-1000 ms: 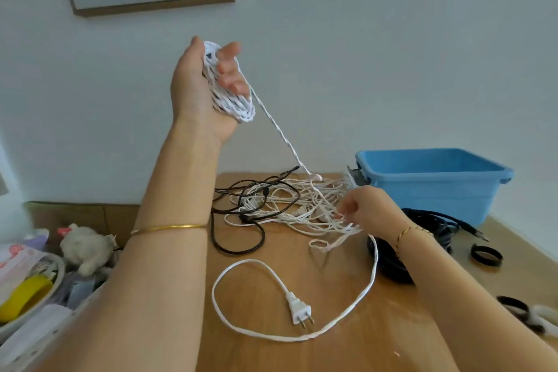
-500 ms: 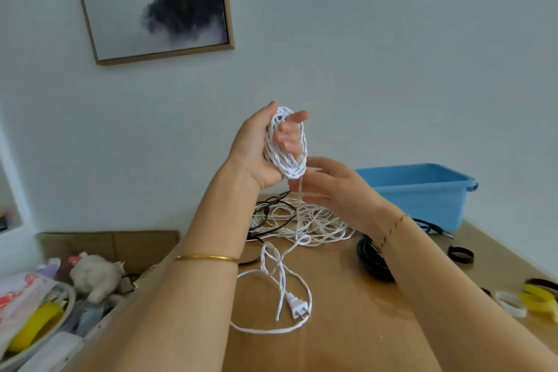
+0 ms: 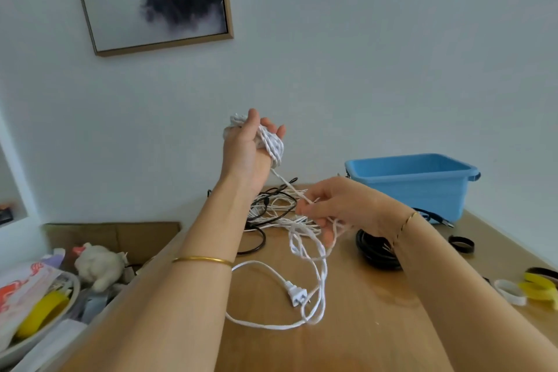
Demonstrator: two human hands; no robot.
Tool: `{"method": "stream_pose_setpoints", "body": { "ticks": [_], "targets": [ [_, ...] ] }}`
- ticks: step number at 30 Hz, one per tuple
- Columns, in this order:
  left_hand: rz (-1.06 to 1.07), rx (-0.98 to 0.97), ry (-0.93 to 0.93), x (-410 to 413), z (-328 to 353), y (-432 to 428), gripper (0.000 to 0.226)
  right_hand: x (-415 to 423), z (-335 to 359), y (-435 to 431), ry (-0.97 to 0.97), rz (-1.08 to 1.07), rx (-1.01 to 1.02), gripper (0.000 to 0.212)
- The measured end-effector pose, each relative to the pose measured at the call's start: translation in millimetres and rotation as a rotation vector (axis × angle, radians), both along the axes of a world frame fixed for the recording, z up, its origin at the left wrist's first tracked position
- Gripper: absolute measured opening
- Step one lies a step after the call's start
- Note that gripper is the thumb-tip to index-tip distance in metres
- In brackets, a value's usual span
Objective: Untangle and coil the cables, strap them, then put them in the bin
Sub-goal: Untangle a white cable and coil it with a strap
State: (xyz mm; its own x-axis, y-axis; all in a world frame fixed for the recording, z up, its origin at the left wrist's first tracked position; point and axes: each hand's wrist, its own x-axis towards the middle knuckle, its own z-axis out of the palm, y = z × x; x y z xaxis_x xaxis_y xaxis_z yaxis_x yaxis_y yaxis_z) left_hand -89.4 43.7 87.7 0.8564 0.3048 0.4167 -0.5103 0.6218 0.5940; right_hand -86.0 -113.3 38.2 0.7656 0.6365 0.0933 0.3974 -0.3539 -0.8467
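Left grip [image 3: 246,148] was up high, fingers curled round the white coil [image 3: 274,148] wound about the palm. The right grip [image 3: 338,205] sat lower and pinched the white cable [image 3: 288,186] where it ran down taut from that coil, with slack loops draped off its fingers. The step in hand looked like winding, with plenty of cable left to take up. The tidy way, by my reckoning, was to let the strand slide through the right fingers under light tension. Each turn should lie flat beside the last, with slack drawn out of the heap before every wrap, never yanked. The trouble lay just below: the tangle [image 3: 273,210] on the tabletop [image 3: 362,332] had white strands laced through a thin black cable [image 3: 260,246], so a hard pull would likely drag both up together. The plug [image 3: 296,296] lay nearer the front with loops of its own lead beside it, a likely snag when that end came up. Just beside the right wrist sat a black coil [image 3: 374,251], close enough to get swept along. The blue bin [image 3: 422,190] stood at the back right corner, its inside hidden from this angle. A black ring [image 3: 461,244] and white [image 3: 510,296] and yellow bands [image 3: 540,288] lay along the right edge, presumably the straps. Off to the left, clear of the work, a basket [image 3: 45,329] of oddments and a plush toy [image 3: 99,264] sat below a framed picture [image 3: 157,0].
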Motion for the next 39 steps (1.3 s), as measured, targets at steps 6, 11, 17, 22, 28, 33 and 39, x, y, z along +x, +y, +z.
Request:
{"method": "stream_pose_setpoints", "body": {
  "ticks": [6,11,17,22,28,33,39],
  "targets": [
    [0.786,1.041,0.048,34.0,-48.3,31.3,0.030,6.7,7.2,-5.9,-0.114,-0.073,0.002,0.018],
    [0.314,1.367,0.218,29.5,-70.5,31.1,0.036,29.8,10.5,-0.5,-0.305,-0.201,0.414,0.017],
    [-0.169,1.249,0.253,28.5,-64.4,21.9,0.045,50.1,4.3,5.8,-0.301,-0.270,0.601,0.008],
    [-0.688,0.716,0.226,40.9,-62.7,29.8,0.048,68.2,-10.1,3.0,-0.191,-0.294,0.576,0.006],
    [-1.097,0.041,0.048,54.2,-61.8,50.9,0.042,75.3,-33.3,10.1,0.044,-0.085,0.248,0.007],
    [-0.478,-0.123,-0.025,50.8,-56.2,47.6,0.042,71.1,-41.8,28.4,0.068,0.078,0.060,0.010],
    [0.196,0.028,0.087,61.0,-59.5,44.8,0.025,64.2,-38.7,29.4,0.181,0.219,-0.047,0.029]
  ]
}}
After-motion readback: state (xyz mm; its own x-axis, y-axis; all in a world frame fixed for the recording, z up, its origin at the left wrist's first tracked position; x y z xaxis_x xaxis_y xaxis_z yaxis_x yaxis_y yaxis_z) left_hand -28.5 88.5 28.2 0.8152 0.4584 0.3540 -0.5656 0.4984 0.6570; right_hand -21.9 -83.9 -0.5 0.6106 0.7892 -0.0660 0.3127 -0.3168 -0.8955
